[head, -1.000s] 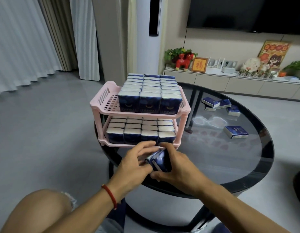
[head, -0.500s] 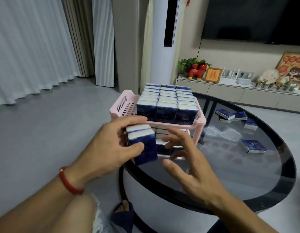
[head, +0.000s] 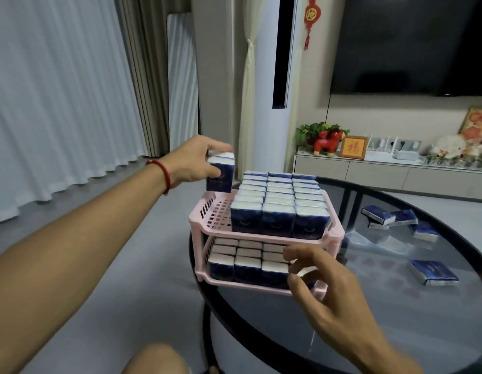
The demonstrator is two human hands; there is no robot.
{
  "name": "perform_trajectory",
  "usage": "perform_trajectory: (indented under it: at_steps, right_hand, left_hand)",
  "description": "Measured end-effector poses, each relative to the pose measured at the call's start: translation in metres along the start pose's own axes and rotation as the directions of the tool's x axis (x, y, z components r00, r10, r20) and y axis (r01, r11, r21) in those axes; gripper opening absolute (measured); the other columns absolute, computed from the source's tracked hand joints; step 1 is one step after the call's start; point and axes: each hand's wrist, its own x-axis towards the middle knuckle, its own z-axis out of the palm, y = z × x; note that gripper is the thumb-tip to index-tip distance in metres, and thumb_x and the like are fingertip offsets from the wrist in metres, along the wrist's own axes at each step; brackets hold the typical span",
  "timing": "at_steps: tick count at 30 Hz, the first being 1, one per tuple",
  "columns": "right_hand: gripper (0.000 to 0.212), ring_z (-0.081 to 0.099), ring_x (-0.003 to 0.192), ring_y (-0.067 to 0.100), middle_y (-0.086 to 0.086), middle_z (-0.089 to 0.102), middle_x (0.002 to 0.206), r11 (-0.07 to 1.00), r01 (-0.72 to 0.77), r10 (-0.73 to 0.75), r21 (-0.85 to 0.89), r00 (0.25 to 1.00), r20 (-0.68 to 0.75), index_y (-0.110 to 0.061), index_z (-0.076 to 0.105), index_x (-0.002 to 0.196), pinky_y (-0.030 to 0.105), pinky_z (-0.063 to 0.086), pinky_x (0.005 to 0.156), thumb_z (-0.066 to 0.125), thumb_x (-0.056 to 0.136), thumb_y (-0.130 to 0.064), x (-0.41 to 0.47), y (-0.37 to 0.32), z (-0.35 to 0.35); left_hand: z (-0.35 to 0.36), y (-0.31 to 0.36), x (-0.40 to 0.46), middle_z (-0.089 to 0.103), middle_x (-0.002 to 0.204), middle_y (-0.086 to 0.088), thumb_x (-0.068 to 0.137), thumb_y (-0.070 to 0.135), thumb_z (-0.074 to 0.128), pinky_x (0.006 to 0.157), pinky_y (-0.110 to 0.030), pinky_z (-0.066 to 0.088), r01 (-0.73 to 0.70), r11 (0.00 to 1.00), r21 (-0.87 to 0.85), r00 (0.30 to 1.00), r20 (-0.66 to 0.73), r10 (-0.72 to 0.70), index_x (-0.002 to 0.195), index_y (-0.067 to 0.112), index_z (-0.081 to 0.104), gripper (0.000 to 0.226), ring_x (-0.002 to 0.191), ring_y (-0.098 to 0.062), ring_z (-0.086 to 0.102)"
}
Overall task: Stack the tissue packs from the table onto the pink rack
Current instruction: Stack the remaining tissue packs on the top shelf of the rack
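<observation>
Fingers [head: 215, 144] of the left hand [head: 196, 160] are gripping upright dark-blue tissue packs [head: 220, 172] above the pink plastic two-tier rack's [head: 204, 215] empty left column; right hand [head: 326, 287] is hovering, loosely spread, holding nothing, near the lower tier.

Grey floor [head: 104, 265], white curtains [head: 59, 103] at left, dark TV [head: 410, 44] above a low cabinet [head: 383, 174] (ornaments on top).

Rack [head: 204, 215]: pink plastic, matt, slotted walls. Packs [head: 279, 209]: glossy blue film wrap, white tissue visible at the ends. Table [head: 396, 314]: smooth dark glass top, reflective, black rim. Curtain [head: 59, 103]: white pleated cloth. Floor [head: 153, 265]: grey, matt.
</observation>
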Motion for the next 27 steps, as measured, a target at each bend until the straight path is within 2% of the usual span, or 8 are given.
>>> perform_trajectory:
  at_steps: [2,6,10,13,16,19,22,27]
  right_hand:
    - [0.035,0.070,0.084,0.015,-0.011,0.069,0.101,1.000,0.009,-0.009,-0.009,1.000,0.017,-0.033,0.066,0.115,0.016,0.053,0.071,0.070,0.090,-0.008,0.000,0.002,-0.002]
    - [0.033,0.068,0.081,0.014,-0.009,0.069,0.096,0.999,0.019,-0.018,-0.046,1.000,0.022,-0.035,0.066,0.113,0.018,0.052,0.070,0.070,0.091,-0.011,-0.002,0.006,-0.007]
    - [0.035,0.068,0.080,0.014,-0.010,0.068,0.093,0.997,0.032,-0.029,-0.072,0.999,0.031,-0.038,0.065,0.111,0.020,0.052,0.066,0.071,0.090,-0.011,-0.003,0.010,-0.008]
    - [0.036,0.067,0.080,0.015,-0.010,0.066,0.092,0.994,0.054,-0.051,-0.097,0.998,0.032,-0.038,0.065,0.111,0.021,0.052,0.068,0.070,0.090,-0.009,-0.003,0.011,-0.011]
    - [0.037,0.066,0.078,0.015,-0.009,0.066,0.089,0.993,0.051,-0.048,-0.108,0.998,0.027,-0.038,0.065,0.109,0.017,0.048,0.059,0.069,0.090,-0.007,-0.006,0.011,-0.016]
    - [0.040,0.065,0.075,0.014,-0.009,0.066,0.089,0.991,0.047,-0.046,-0.127,0.999,0.013,-0.037,0.067,0.106,0.009,0.039,0.053,0.070,0.088,-0.002,-0.010,0.012,-0.023]
    - [0.041,0.066,0.074,0.012,-0.013,0.066,0.091,0.987,0.040,-0.041,-0.157,0.999,-0.007,-0.037,0.068,0.104,0.006,0.037,0.053,0.070,0.087,0.001,-0.013,0.015,-0.032]
    - [0.042,0.067,0.073,0.012,-0.012,0.068,0.090,0.986,0.008,-0.008,-0.169,1.000,-0.001,-0.041,0.067,0.102,0.008,0.040,0.051,0.070,0.087,-0.002,-0.016,0.022,-0.040]
  left_hand:
    - [0.010,-0.012,0.017,0.066,0.129,0.000,0.087,-0.010,0.068,0.077,-0.020,0.056,0.035,0.999,-0.019,0.998,0.058,-0.034,0.135,0.014,0.064,0.055,0.107,-0.012,0.065]
    - [0.031,-0.037,0.032,0.069,0.123,-0.004,0.089,-0.009,0.065,0.092,-0.043,0.061,0.073,0.997,-0.028,0.992,0.103,-0.070,0.129,0.021,0.067,0.051,0.115,-0.024,0.066]
    - [0.048,-0.045,0.034,0.057,0.135,-0.001,0.094,-0.001,0.061,0.097,-0.043,0.057,0.010,0.995,0.102,0.992,0.123,-0.022,0.138,0.029,0.054,0.053,0.121,-0.024,0.059]
    - [0.049,-0.048,0.035,0.051,0.144,0.000,0.089,0.006,0.072,0.108,-0.041,0.048,-0.070,0.975,0.210,0.977,0.212,0.025,0.147,0.027,0.044,0.068,0.130,-0.021,0.051]
    - [0.049,-0.048,0.035,0.053,0.145,0.001,0.087,0.010,0.078,0.112,-0.039,0.042,-0.114,0.953,0.281,0.986,0.147,0.074,0.147,0.025,0.046,0.070,0.132,-0.020,0.049]
    - [0.053,-0.052,0.038,0.060,0.135,0.003,0.085,0.008,0.079,0.110,-0.046,0.047,-0.136,0.959,0.250,0.990,0.067,0.123,0.136,0.029,0.055,0.061,0.126,-0.020,0.054]
    - [0.054,-0.056,0.038,0.059,0.131,0.006,0.085,0.007,0.078,0.106,-0.046,0.050,-0.127,0.969,0.214,0.992,0.049,0.119,0.129,0.036,0.054,0.058,0.123,-0.019,0.055]
    - [0.049,-0.053,0.040,0.054,0.128,0.011,0.086,0.012,0.079,0.088,-0.030,0.052,-0.080,0.977,0.199,0.991,0.123,0.057,0.132,0.042,0.047,0.063,0.119,-0.019,0.057]
